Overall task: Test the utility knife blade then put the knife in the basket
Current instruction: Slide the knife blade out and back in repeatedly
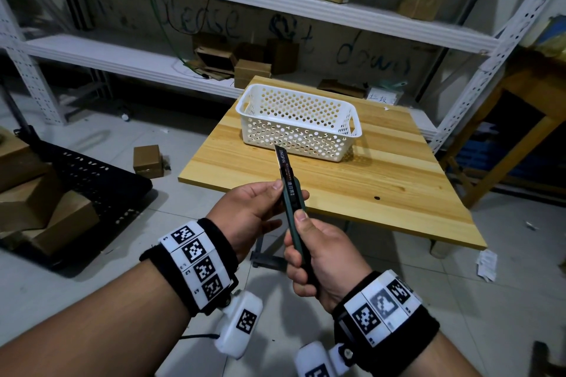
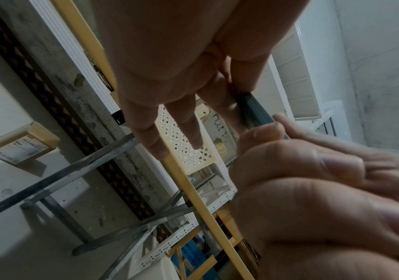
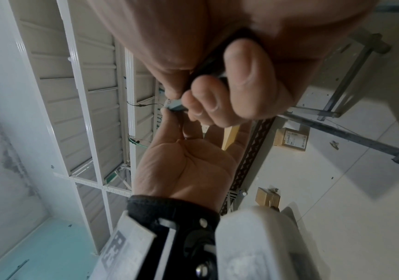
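I hold a dark green utility knife (image 1: 291,196) in front of me, its black blade (image 1: 280,156) pushed out and pointing toward the white perforated basket (image 1: 298,122). My right hand (image 1: 318,254) grips the handle, thumb on top of the slider. My left hand (image 1: 260,205) pinches the knife's front part between thumb and fingers. The knife body (image 2: 251,111) shows between both hands in the left wrist view. In the right wrist view my fingers curl round the dark handle (image 3: 213,62). The basket stands empty on the wooden table (image 1: 382,187).
White metal shelving (image 1: 275,6) with cardboard boxes stands behind the table. A small cardboard box (image 1: 148,161) lies on the tiled floor at left, near a black perforated cart (image 1: 92,187) with boxes. A wooden frame (image 1: 526,119) stands at right.
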`<state>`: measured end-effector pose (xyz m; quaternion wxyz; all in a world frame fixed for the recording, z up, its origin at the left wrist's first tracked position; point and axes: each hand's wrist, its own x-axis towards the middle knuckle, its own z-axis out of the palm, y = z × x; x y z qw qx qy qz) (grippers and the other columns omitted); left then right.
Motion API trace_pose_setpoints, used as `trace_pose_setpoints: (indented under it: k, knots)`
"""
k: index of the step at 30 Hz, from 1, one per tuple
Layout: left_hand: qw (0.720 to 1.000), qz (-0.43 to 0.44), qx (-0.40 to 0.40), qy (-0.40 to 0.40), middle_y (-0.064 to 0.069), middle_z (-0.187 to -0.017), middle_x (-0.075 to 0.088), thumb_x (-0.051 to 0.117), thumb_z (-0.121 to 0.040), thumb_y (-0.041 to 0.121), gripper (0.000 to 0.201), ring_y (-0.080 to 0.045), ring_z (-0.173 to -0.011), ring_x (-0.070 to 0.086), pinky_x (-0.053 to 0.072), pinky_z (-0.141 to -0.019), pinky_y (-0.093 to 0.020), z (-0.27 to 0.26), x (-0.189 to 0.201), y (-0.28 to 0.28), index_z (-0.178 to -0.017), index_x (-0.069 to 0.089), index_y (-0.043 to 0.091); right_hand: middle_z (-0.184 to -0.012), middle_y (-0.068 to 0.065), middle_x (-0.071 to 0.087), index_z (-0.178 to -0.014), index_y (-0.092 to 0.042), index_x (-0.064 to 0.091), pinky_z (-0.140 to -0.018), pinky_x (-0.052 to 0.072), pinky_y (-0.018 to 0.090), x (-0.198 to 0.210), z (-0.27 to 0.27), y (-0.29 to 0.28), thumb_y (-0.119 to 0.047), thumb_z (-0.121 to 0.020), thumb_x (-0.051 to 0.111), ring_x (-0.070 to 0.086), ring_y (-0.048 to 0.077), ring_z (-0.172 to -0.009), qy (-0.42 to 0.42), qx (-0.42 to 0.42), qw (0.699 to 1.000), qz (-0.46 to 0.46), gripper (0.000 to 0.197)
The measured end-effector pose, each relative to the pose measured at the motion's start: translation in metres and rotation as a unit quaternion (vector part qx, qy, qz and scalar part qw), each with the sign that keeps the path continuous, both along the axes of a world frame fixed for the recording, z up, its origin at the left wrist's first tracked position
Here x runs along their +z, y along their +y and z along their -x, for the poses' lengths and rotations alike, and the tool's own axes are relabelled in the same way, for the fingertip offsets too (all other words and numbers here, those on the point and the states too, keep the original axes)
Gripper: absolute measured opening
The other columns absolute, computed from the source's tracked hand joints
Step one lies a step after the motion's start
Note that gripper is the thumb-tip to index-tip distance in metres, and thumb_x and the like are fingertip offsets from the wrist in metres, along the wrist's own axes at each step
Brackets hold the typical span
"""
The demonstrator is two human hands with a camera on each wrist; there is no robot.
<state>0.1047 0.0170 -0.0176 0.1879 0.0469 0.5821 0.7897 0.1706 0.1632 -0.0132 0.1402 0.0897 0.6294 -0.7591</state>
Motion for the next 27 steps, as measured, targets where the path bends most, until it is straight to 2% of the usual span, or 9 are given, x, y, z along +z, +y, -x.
trace_pose_setpoints:
  k: [4,10,14,19,27]
  knots:
    - [1.000,0.003,0.001,-0.006,-0.008,-0.122,0.084,0.054,-0.108,0.030,0.034,-0.027,-0.125,0.074,0.035,-0.122,-0.066,0.0000,0.0008,0.0000,-0.096,0.083,0.018,-0.056,0.002,0.046,-0.084,-0.011,0.055,-0.037,0.025,0.016,-0.0002,-0.0003,0.0001,-0.048,-0.102,0.045,0.036,0.014,-0.039,0.002,0.000,1.000,0.000,0.042]
    - [1.000,0.005,0.005,-0.009,-0.008,-0.120,0.085,0.053,-0.109,0.029,0.037,-0.037,-0.129,0.070,0.038,-0.121,-0.065,0.0005,0.0016,0.0006,-0.092,0.084,0.018,-0.057,0.003,0.047,-0.087,-0.010,0.054,-0.037,0.025,0.016,0.0001,0.0007,0.0010,-0.046,-0.103,0.045,0.036,0.014,-0.040,-0.004,0.002,1.000,0.010,0.041]
    - [1.000,0.000,-0.001,-0.011,-0.009,-0.121,0.084,0.052,-0.110,0.029,0.037,-0.033,-0.126,0.072,0.039,-0.120,-0.064,0.0004,0.0020,0.0002,-0.093,0.084,0.018,-0.058,0.004,0.047,-0.088,-0.010,0.054,-0.037,0.024,0.016,0.0004,0.0004,0.0005,-0.045,-0.103,0.044,0.037,0.014,-0.041,0.000,0.003,1.000,0.011,0.040]
    - [1.000,-0.003,-0.006,-0.016,-0.008,-0.123,0.083,0.052,-0.110,0.030,0.037,-0.035,-0.132,0.069,0.037,-0.121,-0.063,0.0009,0.0034,-0.0001,-0.095,0.083,0.017,-0.059,0.003,0.047,-0.088,-0.009,0.054,-0.037,0.025,0.016,-0.0008,0.0001,-0.0003,-0.043,-0.104,0.045,0.037,0.014,-0.040,0.004,0.000,1.000,0.018,0.039]
    - [1.000,-0.022,-0.011,-0.011,-0.008,-0.124,0.083,0.051,-0.110,0.025,0.031,-0.020,-0.108,0.076,0.038,-0.121,-0.063,0.0007,0.0037,-0.0003,-0.107,0.078,0.009,-0.060,0.004,0.048,-0.091,-0.008,0.055,-0.037,0.025,0.017,0.0000,0.0011,0.0008,-0.039,-0.105,0.044,0.038,0.014,-0.042,0.004,0.007,1.000,0.026,0.035]
